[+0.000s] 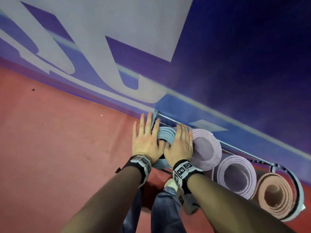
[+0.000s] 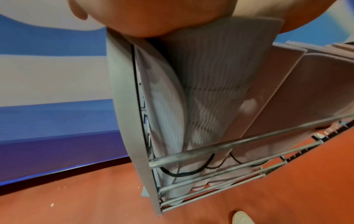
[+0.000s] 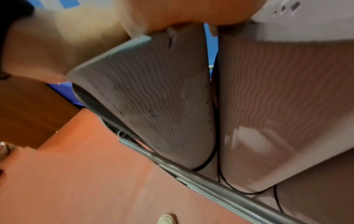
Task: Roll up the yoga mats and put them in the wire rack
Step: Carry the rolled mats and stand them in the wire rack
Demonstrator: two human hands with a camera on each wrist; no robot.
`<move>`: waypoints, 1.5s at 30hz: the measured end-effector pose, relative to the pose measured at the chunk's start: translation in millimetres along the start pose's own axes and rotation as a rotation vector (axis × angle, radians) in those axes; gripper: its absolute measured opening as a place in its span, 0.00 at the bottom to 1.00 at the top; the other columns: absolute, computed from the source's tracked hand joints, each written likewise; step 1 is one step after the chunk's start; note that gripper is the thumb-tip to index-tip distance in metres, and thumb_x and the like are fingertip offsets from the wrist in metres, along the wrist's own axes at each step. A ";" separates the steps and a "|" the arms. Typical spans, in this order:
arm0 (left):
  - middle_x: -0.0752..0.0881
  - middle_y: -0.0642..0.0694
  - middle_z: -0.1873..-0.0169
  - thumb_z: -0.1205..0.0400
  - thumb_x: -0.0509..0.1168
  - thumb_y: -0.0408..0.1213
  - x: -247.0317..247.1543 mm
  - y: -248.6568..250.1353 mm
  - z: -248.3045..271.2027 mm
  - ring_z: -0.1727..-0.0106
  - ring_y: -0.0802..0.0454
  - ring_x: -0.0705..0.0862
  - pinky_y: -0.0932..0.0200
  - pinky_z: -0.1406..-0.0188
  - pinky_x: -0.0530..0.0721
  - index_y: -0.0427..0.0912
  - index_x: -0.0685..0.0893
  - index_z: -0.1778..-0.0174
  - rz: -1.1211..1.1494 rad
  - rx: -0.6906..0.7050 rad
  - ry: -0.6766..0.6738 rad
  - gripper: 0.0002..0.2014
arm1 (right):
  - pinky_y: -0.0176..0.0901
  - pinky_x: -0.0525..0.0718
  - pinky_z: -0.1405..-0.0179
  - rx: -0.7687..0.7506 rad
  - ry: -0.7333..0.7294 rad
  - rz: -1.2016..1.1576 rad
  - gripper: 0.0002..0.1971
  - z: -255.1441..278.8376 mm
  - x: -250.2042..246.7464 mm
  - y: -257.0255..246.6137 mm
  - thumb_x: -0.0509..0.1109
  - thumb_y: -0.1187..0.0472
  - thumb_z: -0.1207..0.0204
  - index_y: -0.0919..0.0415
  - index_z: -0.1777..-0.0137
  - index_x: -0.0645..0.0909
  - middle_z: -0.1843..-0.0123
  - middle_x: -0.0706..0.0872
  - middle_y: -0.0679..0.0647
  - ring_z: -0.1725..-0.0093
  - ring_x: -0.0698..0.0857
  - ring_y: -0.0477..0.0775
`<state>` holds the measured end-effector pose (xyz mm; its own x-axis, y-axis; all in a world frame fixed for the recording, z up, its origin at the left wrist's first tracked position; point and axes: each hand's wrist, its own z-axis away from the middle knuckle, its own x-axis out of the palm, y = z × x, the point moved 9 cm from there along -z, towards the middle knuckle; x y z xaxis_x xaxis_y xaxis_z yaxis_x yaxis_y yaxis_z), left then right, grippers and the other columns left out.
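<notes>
Blue mat (image 1: 165,134) top pressed by flat left hand (image 1: 146,142), right hand (image 1: 180,145).

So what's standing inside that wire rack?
Four rolled mats stand on end in the wire rack: a blue mat pressed under both hands, two lilac ones, a peach one. The rack's floor is hidden beneath them.

Four rolled mats stand on end in the wire rack (image 1: 262,159), in a row running from 10 o'clock to 4 o'clock along the foot of the wall (image 1: 235,56). The first mat (image 1: 165,134) stands at the 10 o'clock end against the rack's end panel (image 2: 126,121); the second mat (image 1: 206,148) touches it at 4 o'clock, then the third mat (image 1: 235,176), then the fourth mat (image 1: 276,195). The left hand (image 1: 146,140) and right hand (image 1: 180,145) lie flat side by side on the first mat's top. The rack's front rails (image 2: 220,147) cross before the mats.
</notes>
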<state>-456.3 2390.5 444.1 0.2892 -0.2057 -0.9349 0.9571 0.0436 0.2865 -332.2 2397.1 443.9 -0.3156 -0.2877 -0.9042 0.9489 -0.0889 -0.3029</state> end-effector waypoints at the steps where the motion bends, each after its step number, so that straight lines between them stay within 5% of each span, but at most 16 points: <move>1: 0.61 0.38 0.14 0.27 0.53 0.55 -1.7 0.0 0.7 0.13 0.35 0.56 0.34 0.17 0.49 0.45 0.64 0.14 0.012 0.000 0.002 0.42 | 0.48 0.38 0.14 -0.014 -0.017 -0.024 0.44 0.2 -1.8 0.2 0.69 0.56 0.31 0.65 0.15 0.56 0.13 0.59 0.57 0.13 0.51 0.55; 6: 0.55 0.37 0.13 0.28 0.58 0.46 -26.3 24.7 28.5 0.11 0.40 0.49 0.40 0.14 0.40 0.40 0.63 0.15 0.126 0.204 0.111 0.41 | 0.54 0.51 0.14 -0.150 0.003 -0.131 0.42 10.0 -24.0 24.2 0.62 0.46 0.30 0.63 0.16 0.61 0.14 0.61 0.59 0.14 0.56 0.58; 10: 0.54 0.39 0.12 0.22 0.57 0.45 -7.2 59.6 59.1 0.11 0.45 0.48 0.36 0.15 0.53 0.38 0.63 0.14 0.120 0.387 0.034 0.37 | 0.58 0.72 0.29 0.030 0.144 -0.097 0.25 32.2 -38.3 75.7 0.51 0.46 0.25 0.61 0.40 0.79 0.39 0.81 0.59 0.35 0.77 0.64; 14: 0.52 0.42 0.12 0.18 0.54 0.50 18.7 53.2 49.3 0.11 0.47 0.48 0.36 0.16 0.56 0.40 0.59 0.12 -0.011 0.301 -0.034 0.37 | 0.56 0.60 0.20 -0.054 -0.064 0.276 0.32 45.1 7.5 88.1 0.35 0.51 0.18 0.54 0.45 0.84 0.50 0.89 0.52 0.40 0.82 0.57; 20: 0.54 0.42 0.12 0.23 0.55 0.52 15.7 49.6 22.6 0.11 0.47 0.52 0.38 0.14 0.54 0.42 0.61 0.13 -0.041 0.311 0.001 0.40 | 0.65 0.71 0.26 -0.201 0.196 0.300 0.20 78.3 4.4 69.2 0.51 0.62 0.15 0.57 0.57 0.85 0.68 0.85 0.53 0.64 0.82 0.62; 25: 0.53 0.44 0.12 0.24 0.54 0.53 19.5 45.8 13.1 0.11 0.48 0.51 0.39 0.14 0.52 0.44 0.59 0.12 -0.067 0.313 -0.009 0.41 | 0.62 0.68 0.25 -0.186 0.116 0.246 0.28 93.3 22.4 65.8 0.43 0.49 0.10 0.51 0.59 0.85 0.65 0.86 0.49 0.60 0.82 0.59; 28: 0.50 0.44 0.12 0.23 0.53 0.53 21.7 47.7 14.9 0.11 0.48 0.48 0.39 0.14 0.49 0.44 0.56 0.12 -0.057 0.290 -0.015 0.41 | 0.63 0.72 0.28 -0.192 0.192 0.243 0.20 87.6 12.4 62.7 0.54 0.52 0.11 0.53 0.61 0.83 0.66 0.84 0.52 0.62 0.80 0.62; 32: 0.47 0.44 0.11 0.22 0.50 0.53 24.0 53.0 13.4 0.11 0.49 0.43 0.40 0.13 0.43 0.43 0.52 0.11 -0.056 0.284 -0.074 0.41 | 0.63 0.72 0.27 -0.215 0.185 0.193 0.20 79.7 2.2 75.3 0.54 0.52 0.12 0.58 0.57 0.84 0.64 0.84 0.56 0.60 0.81 0.64; 36: 0.46 0.43 0.12 0.20 0.46 0.54 24.1 52.0 13.7 0.11 0.47 0.43 0.41 0.14 0.40 0.41 0.52 0.11 -0.056 0.313 -0.115 0.40 | 0.62 0.70 0.22 -0.193 0.201 0.035 0.24 90.7 -21.6 92.3 0.51 0.50 0.12 0.64 0.39 0.85 0.38 0.87 0.62 0.34 0.82 0.64; 39: 0.46 0.41 0.12 0.20 0.43 0.54 22.8 55.8 14.5 0.11 0.45 0.44 0.41 0.14 0.40 0.39 0.53 0.11 -0.080 0.296 -0.151 0.40 | 0.61 0.62 0.18 -0.118 0.114 0.069 0.27 106.6 -33.0 115.3 0.56 0.54 0.19 0.64 0.23 0.74 0.19 0.71 0.61 0.18 0.67 0.61; 42: 0.48 0.39 0.12 0.21 0.44 0.51 10.3 66.8 18.5 0.11 0.43 0.45 0.38 0.15 0.43 0.37 0.53 0.12 -0.055 0.261 -0.129 0.40 | 0.61 0.58 0.17 0.031 0.104 0.078 0.29 127.9 -44.8 149.2 0.57 0.55 0.19 0.62 0.17 0.66 0.15 0.64 0.59 0.14 0.60 0.60; 45: 0.56 0.40 0.12 0.21 0.58 0.45 2.9 106.6 43.9 0.11 0.42 0.51 0.35 0.14 0.49 0.37 0.60 0.13 -0.053 0.573 -0.113 0.38 | 0.64 0.62 0.19 0.136 0.019 0.060 0.33 145.6 -35.4 174.6 0.52 0.49 0.21 0.63 0.17 0.65 0.17 0.67 0.64 0.16 0.63 0.65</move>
<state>-354.2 2351.6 481.2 0.2079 -0.2972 -0.9319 0.7984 -0.4989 0.3372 -154.4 2252.9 466.9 -0.2570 -0.2784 -0.9254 0.9578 -0.2006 -0.2057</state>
